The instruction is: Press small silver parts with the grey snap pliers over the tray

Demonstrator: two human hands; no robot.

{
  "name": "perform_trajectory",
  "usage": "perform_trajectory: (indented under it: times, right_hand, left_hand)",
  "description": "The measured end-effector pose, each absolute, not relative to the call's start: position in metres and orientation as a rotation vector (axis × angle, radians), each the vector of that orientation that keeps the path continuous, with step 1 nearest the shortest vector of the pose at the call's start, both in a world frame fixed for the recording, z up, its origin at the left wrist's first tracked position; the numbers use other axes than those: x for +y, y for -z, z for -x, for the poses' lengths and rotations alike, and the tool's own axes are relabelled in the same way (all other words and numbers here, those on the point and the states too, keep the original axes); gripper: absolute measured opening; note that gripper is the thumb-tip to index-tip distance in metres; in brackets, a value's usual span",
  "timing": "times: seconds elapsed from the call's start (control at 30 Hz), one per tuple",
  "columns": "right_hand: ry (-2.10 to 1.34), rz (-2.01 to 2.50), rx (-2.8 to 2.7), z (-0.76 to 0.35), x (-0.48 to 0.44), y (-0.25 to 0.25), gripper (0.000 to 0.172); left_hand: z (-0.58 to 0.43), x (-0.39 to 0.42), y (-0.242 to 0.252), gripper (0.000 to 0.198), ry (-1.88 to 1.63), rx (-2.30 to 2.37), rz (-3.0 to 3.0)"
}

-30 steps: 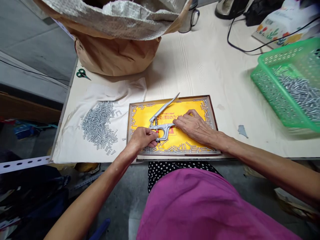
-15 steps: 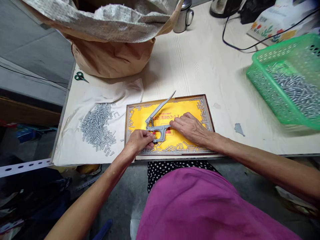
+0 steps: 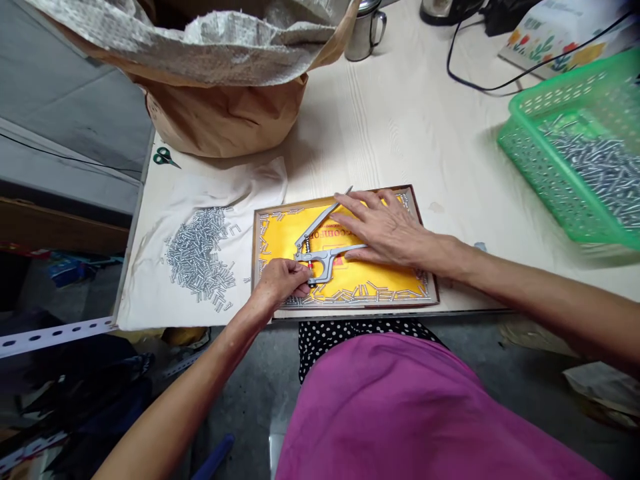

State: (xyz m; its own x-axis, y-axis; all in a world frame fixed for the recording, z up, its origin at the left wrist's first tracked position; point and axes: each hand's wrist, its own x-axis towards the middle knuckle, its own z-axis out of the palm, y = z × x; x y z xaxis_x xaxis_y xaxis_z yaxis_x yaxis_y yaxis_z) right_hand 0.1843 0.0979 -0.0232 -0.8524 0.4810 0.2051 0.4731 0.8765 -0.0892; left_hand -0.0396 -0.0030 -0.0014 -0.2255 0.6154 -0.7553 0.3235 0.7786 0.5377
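A grey metal hand press tool (image 3: 320,250) lies on a yellow-lined wooden tray (image 3: 425,267) at the table's front edge. Small silver metal pieces (image 3: 370,291) line the tray's borders. My left hand (image 3: 283,280) is closed in a pinch at the tool's jaw, by its red part; what it pinches is too small to make out. My right hand (image 3: 385,227) lies over the tool's two handles, fingers stretched out, its fingertips on the raised upper lever.
A heap of silver pieces (image 3: 200,257) lies on a white cloth (image 3: 240,187) left of the tray. A green basket (image 3: 575,140) with more pieces stands at right. Behind are a brown paper sack (image 3: 225,113), green scissors (image 3: 165,157), a metal mug (image 3: 363,30) and a black cable (image 3: 480,83).
My right hand has moved up from the tool's lower handle and spread its fingers over the raised lever. My left hand stays pinched at the jaw.
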Motion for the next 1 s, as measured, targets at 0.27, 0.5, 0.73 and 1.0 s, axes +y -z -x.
perform_trajectory:
  times: [0.27,0.5,0.73,1.0]
  right_hand:
    - [-0.025,0.665,-3.070,-0.165,0.125,0.012,0.082]
    - [-0.141,0.818,-3.109,-0.166,0.113,0.012,0.059]
    - [-0.329,0.848,-2.929,-0.169,0.090,-0.009,0.041]
    - [-0.051,1.080,-2.989,-0.162,0.074,-0.013,0.034]
  left_hand:
    - [0.035,-0.001,0.000,0.017,-0.335,1.880,-0.666]
    - [0.033,-0.011,-0.004,0.016,-0.222,2.033,-1.069]
    - [0.003,-0.001,-0.005,0.072,-0.325,1.900,-2.267]
    - [-0.013,0.031,-0.013,0.037,-0.047,1.977,-2.312]
